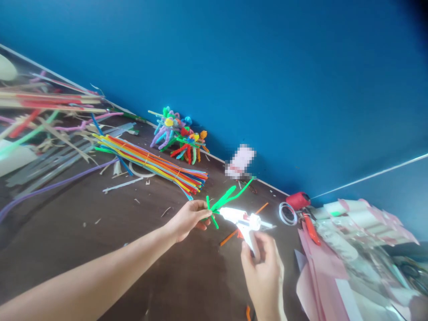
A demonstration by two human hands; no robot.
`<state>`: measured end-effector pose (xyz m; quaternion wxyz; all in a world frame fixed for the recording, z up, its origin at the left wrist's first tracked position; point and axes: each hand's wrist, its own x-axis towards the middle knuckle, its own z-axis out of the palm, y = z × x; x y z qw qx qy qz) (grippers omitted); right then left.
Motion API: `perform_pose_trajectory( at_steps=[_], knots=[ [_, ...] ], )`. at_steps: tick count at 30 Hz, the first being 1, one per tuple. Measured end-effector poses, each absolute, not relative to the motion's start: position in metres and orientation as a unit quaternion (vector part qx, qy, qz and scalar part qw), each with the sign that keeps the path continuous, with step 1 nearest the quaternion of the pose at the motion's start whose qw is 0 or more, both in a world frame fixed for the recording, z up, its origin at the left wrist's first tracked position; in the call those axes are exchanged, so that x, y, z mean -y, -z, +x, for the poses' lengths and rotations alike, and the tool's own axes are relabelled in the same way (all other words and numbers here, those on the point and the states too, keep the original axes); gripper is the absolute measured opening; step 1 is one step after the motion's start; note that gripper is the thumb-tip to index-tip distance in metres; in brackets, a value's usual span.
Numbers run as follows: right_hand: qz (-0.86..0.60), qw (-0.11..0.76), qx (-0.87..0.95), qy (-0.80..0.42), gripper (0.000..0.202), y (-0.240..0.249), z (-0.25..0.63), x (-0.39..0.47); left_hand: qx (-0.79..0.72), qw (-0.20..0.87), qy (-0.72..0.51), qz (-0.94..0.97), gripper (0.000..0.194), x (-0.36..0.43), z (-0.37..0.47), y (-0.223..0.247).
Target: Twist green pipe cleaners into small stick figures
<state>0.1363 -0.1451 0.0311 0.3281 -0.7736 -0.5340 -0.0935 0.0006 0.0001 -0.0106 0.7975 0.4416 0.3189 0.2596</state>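
My left hand (192, 219) pinches a green pipe cleaner piece (224, 199), its bent strands fanning up and to the right past the fingertips. Closed around the handle of a white hot glue gun (239, 217), my right hand (265, 263) points the nozzle left. The nozzle tip is at the green piece, close to my left fingers; whether they touch I cannot tell. A clear glue stick sticks out of the gun's rear. Orange pipe cleaner pieces (228, 237) lie on the table behind the gun.
A banded bundle of colourful pipe cleaners (154, 162) lies left of centre. Fuzzy pipe cleaner figures (180, 133) stand by the blue wall (234, 76). Red-handled pliers (311, 229), a ring of tape (288, 213) and pink sheets (323, 272) are at right. Scraps litter the dark table (160, 276).
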Motion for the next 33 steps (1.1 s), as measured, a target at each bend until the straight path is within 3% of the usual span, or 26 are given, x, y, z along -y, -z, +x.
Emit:
perform_pose_trajectory(
  at_steps=[20, 23, 29, 33],
  knots=[
    [-0.760, 0.342, 0.544, 0.093, 0.016, -0.037, 0.131, 0.149, -0.316, 0.797, -0.257, 0.445, 0.019, 0.000, -0.001, 0.009],
    [-0.783, 0.381, 0.486, 0.073, 0.021, -0.036, 0.140, 0.154, -0.318, 0.798, -0.260, 0.441, 0.018, 0.001, -0.001, 0.008],
    [-0.797, 0.550, 0.246, -0.032, 0.049, -0.019, 0.186, 0.176, -0.310, 0.806, -0.261, 0.432, 0.019, 0.000, 0.000, 0.009],
    [-0.801, 0.560, 0.193, -0.085, 0.050, -0.001, 0.217, 0.193, -0.312, 0.808, -0.268, 0.422, 0.020, 0.000, 0.000, 0.009]
  ],
)
